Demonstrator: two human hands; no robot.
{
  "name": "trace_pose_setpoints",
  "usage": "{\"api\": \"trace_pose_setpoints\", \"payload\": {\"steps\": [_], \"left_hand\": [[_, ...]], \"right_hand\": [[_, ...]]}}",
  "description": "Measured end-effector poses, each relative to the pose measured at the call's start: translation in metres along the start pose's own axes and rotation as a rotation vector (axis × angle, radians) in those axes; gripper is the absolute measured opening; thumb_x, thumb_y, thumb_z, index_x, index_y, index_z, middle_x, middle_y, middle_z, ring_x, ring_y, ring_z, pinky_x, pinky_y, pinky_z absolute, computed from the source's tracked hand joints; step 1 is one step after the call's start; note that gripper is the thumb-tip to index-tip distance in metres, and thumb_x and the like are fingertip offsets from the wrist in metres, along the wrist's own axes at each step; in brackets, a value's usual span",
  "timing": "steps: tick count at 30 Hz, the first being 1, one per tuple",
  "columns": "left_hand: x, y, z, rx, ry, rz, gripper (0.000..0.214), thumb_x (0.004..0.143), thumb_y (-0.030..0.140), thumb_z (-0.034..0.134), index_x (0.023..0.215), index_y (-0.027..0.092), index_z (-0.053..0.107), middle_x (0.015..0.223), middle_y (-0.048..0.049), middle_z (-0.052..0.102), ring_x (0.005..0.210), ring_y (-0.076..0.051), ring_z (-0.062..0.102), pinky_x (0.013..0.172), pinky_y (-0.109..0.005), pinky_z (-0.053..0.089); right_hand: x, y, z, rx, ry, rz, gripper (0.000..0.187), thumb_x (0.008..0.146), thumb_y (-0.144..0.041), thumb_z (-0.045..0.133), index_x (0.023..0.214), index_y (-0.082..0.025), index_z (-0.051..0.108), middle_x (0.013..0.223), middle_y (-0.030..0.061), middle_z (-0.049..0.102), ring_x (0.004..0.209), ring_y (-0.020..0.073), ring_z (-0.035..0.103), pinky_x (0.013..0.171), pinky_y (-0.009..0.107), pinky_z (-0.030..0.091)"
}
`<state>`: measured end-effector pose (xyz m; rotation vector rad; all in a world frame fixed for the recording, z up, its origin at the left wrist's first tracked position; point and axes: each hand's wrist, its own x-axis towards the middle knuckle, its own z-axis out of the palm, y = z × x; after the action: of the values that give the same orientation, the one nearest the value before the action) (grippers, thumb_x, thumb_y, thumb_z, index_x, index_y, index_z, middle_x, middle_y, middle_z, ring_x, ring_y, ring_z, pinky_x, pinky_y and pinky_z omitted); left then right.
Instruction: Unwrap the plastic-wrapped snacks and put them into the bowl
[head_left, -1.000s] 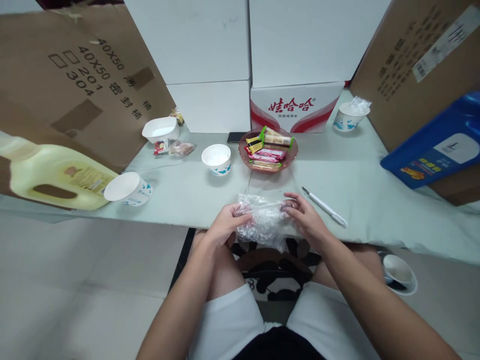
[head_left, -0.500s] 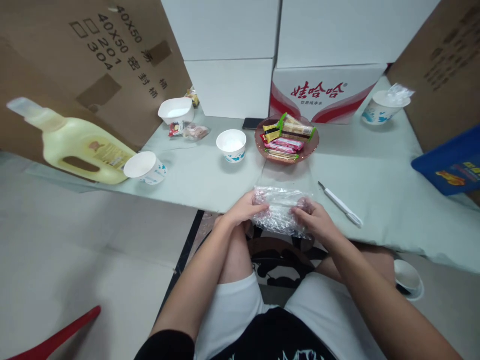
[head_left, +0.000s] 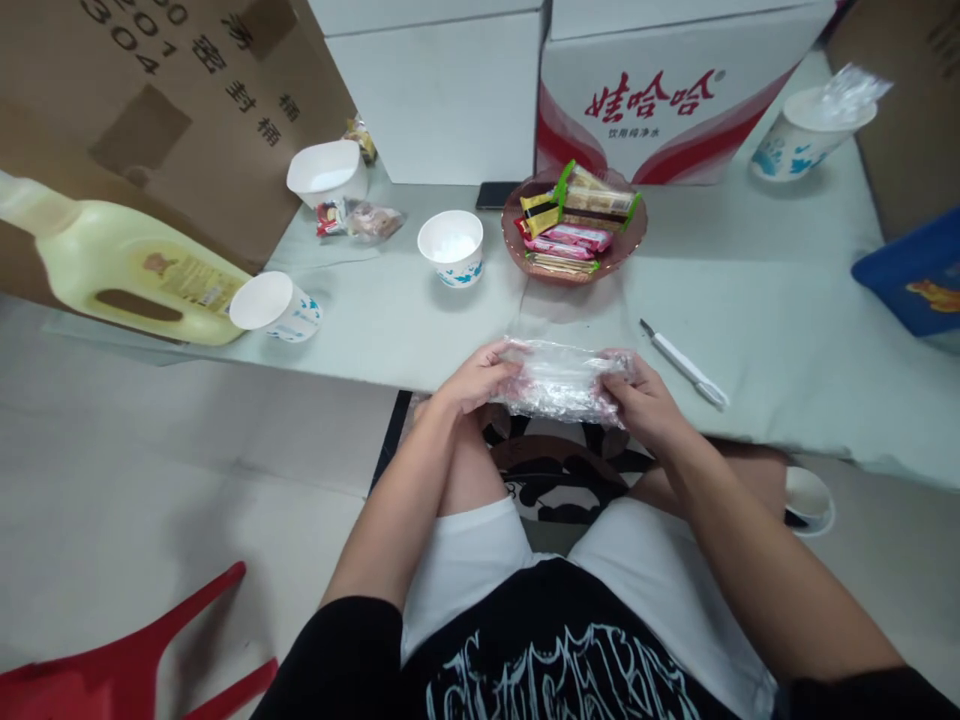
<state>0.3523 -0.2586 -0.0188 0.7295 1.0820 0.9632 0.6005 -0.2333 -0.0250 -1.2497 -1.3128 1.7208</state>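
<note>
Clear plastic (head_left: 559, 378) was held at the table (head_left: 750, 290) edge, its ends pinched by the left hand (head_left: 478, 378) and the right hand (head_left: 643, 400). A white knife (head_left: 684, 363) was seen near right; farther, a paper cup (head_left: 459, 272) was seen left of a bowl (head_left: 631, 245) of wrapped snacks (head_left: 571, 238).

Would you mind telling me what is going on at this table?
A seated person holds crinkled clear plastic at the near edge of the table, the left hand gripping one end and the right hand the other. Beyond it, a translucent reddish bowl holds wrapped snacks, with a paper cup to its left. A white craft knife lies untouched to the right.
</note>
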Motion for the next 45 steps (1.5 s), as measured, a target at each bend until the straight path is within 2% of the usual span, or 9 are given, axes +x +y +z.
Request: {"api": "trace_pose_setpoints", "payload": {"steps": [4, 8, 12, 19, 22, 26, 31, 36, 45], "left_hand": [[0.001, 0.004, -0.002, -0.046, -0.043, -0.007, 0.029, 0.061, 0.031, 0.084, 0.077, 0.014, 0.068, 0.067, -0.0016, 0.067, 0.061, -0.012, 0.064, 0.062, -0.024, 0.053], [0.001, 0.006, 0.001, -0.039, -0.047, -0.002, 0.041, 0.067, 0.054, 0.074, 0.068, 0.014, 0.068, 0.065, -0.0043, 0.064, 0.061, -0.014, 0.059, 0.06, -0.026, 0.051], [-0.001, 0.005, 0.004, 0.176, -0.055, 0.077, 0.024, 0.061, 0.028, 0.079, 0.076, 0.014, 0.067, 0.072, 0.0004, 0.061, 0.061, -0.008, 0.053, 0.056, -0.02, 0.041], [-0.021, 0.015, 0.006, 0.304, -0.169, 0.116, 0.059, 0.062, 0.013, 0.072, 0.116, 0.022, 0.051, 0.093, 0.0019, 0.062, 0.065, -0.006, 0.054, 0.061, -0.02, 0.04], [-0.034, 0.029, 0.016, 0.467, -0.299, 0.157, 0.059, 0.069, 0.015, 0.069, 0.124, 0.024, 0.05, 0.117, -0.0066, 0.066, 0.073, -0.009, 0.059, 0.064, -0.023, 0.045], [-0.047, 0.048, 0.026, 0.694, -0.29, 0.363, 0.056, 0.075, 0.022, 0.069, 0.129, 0.025, 0.054, 0.132, -0.0096, 0.063, 0.098, -0.018, 0.065, 0.08, -0.03, 0.052], [-0.065, 0.045, 0.046, 0.932, 0.034, 0.66, 0.028, 0.081, 0.032, 0.071, 0.107, 0.022, 0.067, 0.121, -0.0081, 0.067, 0.119, -0.026, 0.061, 0.104, -0.043, 0.046], [-0.068, 0.009, 0.063, 0.84, -0.172, 0.45, 0.044, 0.081, 0.038, 0.078, 0.122, 0.028, 0.068, 0.13, -0.0082, 0.069, 0.122, -0.028, 0.063, 0.106, -0.043, 0.047], [-0.061, -0.015, 0.058, 0.611, 0.043, 0.277, 0.031, 0.085, 0.017, 0.058, 0.11, 0.024, 0.074, 0.11, -0.0043, 0.076, 0.103, -0.021, 0.07, 0.095, -0.035, 0.053]], "right_hand": [[0.0, 0.002, -0.005, 0.07, -0.064, -0.075, 0.022, 0.068, -0.043, 0.069, 0.075, -0.023, 0.064, 0.064, 0.0, 0.058, 0.054, 0.0135, 0.048, 0.051, 0.028, 0.037], [-0.001, 0.001, -0.007, 0.115, -0.17, -0.189, 0.029, 0.074, -0.046, 0.059, 0.075, -0.021, 0.072, 0.082, 0.0082, 0.068, 0.075, 0.0224, 0.062, 0.07, 0.037, 0.05], [0.002, 0.011, -0.006, -0.092, -0.085, -0.301, 0.037, 0.085, -0.051, 0.057, 0.065, -0.021, 0.066, 0.104, 0.0101, 0.068, 0.105, 0.0274, 0.064, 0.094, 0.043, 0.049], [-0.019, -0.003, -0.012, -0.131, 0.187, -0.413, 0.045, 0.082, -0.056, 0.07, 0.116, -0.029, 0.057, 0.135, 0.0095, 0.061, 0.134, 0.0261, 0.054, 0.116, 0.046, 0.038], [-0.037, -0.028, -0.005, -0.372, -0.053, -0.368, 0.046, 0.08, -0.054, 0.072, 0.115, -0.026, 0.061, 0.124, 0.0093, 0.068, 0.125, 0.0281, 0.06, 0.109, 0.045, 0.045], [-0.049, -0.046, 0.013, -0.756, -0.416, -0.136, 0.018, 0.085, -0.039, 0.062, 0.081, -0.021, 0.064, 0.073, 0.0013, 0.066, 0.073, 0.0205, 0.063, 0.071, 0.034, 0.048], [-0.05, -0.038, 0.022, -0.777, -0.237, -0.113, 0.019, 0.087, -0.032, 0.053, 0.074, -0.02, 0.061, 0.064, -0.0008, 0.059, 0.063, 0.016, 0.053, 0.062, 0.03, 0.037], [-0.055, -0.032, 0.024, -0.59, -0.269, -0.279, 0.016, 0.087, -0.031, 0.054, 0.08, -0.02, 0.064, 0.085, 0.0045, 0.063, 0.077, 0.018, 0.059, 0.071, 0.032, 0.046], [-0.058, -0.018, 0.024, -0.318, -0.365, -0.241, 0.022, 0.089, -0.032, 0.058, 0.103, -0.023, 0.072, 0.107, 0.0064, 0.072, 0.1, 0.0245, 0.067, 0.091, 0.042, 0.053]]}}
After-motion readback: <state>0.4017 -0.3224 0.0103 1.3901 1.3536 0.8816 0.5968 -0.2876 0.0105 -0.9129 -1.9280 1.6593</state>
